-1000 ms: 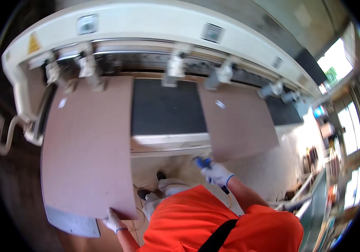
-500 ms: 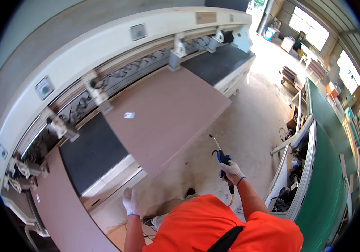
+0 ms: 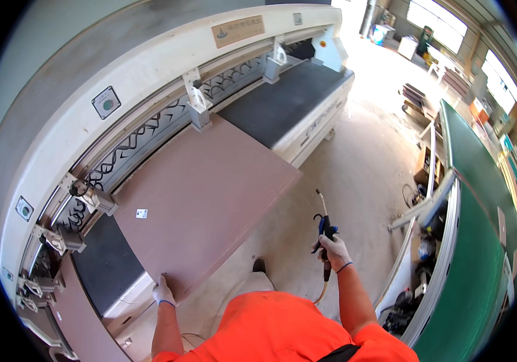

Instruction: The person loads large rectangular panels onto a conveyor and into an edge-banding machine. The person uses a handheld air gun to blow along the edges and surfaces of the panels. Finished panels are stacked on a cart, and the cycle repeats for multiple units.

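My right hand (image 3: 333,251), in a white glove, is wrapped round the grip of a blue and black air blow gun (image 3: 324,228). Its thin metal nozzle points away from me, and a yellowish hose (image 3: 321,294) runs down from the handle. My gloved left hand (image 3: 163,292) is closed on the near corner of a large flat brown panel (image 3: 204,193), its fingers partly hidden. The panel carries a small white label (image 3: 142,213). It lies across a long white machine (image 3: 156,78), jutting over the machine's front edge towards me.
Dark conveyor belts (image 3: 282,99) show on both sides of the panel. Another brown panel (image 3: 80,308) lies at the lower left. To the right stands a green-topped table (image 3: 460,271) with tools and cables beneath it. Stacked boards (image 3: 414,96) sit farther back on the concrete floor.
My left hand has moved from beside the panel onto its near corner. The view has shifted along the machine. My right hand keeps hold of the blow gun.
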Demonstrator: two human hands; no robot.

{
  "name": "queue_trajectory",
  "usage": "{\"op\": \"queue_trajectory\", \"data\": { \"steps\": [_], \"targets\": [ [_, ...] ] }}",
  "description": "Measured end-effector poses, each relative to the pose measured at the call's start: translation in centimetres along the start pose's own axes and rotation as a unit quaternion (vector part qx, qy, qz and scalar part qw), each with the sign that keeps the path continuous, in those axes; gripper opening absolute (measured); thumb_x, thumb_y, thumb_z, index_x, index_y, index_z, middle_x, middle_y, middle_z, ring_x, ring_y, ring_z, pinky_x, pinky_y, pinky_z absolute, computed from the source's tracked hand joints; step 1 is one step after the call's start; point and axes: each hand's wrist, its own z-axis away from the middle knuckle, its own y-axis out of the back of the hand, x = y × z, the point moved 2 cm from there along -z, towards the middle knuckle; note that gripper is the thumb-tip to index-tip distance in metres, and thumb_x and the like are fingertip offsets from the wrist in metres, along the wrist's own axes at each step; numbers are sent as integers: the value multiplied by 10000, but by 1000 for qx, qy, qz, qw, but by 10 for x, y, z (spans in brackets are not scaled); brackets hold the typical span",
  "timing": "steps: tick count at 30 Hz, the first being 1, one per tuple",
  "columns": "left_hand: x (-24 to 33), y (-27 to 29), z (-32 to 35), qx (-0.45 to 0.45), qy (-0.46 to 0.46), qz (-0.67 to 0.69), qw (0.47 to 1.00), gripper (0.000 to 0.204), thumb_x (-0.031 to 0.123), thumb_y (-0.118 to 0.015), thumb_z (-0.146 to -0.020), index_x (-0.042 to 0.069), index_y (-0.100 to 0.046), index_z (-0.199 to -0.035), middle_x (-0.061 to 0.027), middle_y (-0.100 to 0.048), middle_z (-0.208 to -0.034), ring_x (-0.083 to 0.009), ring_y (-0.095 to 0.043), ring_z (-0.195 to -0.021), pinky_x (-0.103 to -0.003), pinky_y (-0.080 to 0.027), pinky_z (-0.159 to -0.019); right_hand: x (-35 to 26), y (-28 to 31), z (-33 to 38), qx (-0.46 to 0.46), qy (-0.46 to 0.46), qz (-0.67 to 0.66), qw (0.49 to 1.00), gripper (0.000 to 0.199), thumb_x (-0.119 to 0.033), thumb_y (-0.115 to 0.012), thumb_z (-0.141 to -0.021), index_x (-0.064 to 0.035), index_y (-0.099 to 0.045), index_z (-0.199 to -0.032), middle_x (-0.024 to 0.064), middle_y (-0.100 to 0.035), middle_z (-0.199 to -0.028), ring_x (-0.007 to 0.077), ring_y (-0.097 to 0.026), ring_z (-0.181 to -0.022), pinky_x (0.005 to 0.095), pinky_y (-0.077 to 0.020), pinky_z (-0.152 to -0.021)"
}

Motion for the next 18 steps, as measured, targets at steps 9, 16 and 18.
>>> {"op": "queue_trajectory", "data": {
  "steps": [9, 16, 18],
  "targets": [
    [11, -46, 78, 67, -13, -51, 996, 489, 389, -742, -977, -89, -687, -1067, -146, -739, -978, -204, -658, -849, -386, -550, -756, -104, -29, -183, -142, -12, 45, 989, 269, -323, -690, -994, -72, -669, -1089, 84, -734, -882, 173, -640, -604, 333, -515, -534],
    [43, -117, 165, 53, -83, -150, 984, 446, 327, -765, -960, -107, -674, -1005, -172, -736, -925, -230, -654, -814, -403, -543, -746, -128, -44, -288, -233, -186, -85, 951, 299, -435, -680, -1005, -150, -688, -1091, 61, -668, -817, 220, -619, -565, 359, -473, -483],
    [44, -149, 179, 50, -91, -102, 989, 462, 344, -766, -953, -109, -675, -976, -178, -736, -903, -233, -660, -809, -413, -542, -740, -143, -26, -307, -219, -162, -63, 960, 274, -430, -677, -1003, -163, -689, -1062, 60, -613, -754, 222, -602, -536, 365, -465, -464]
  ]
}}
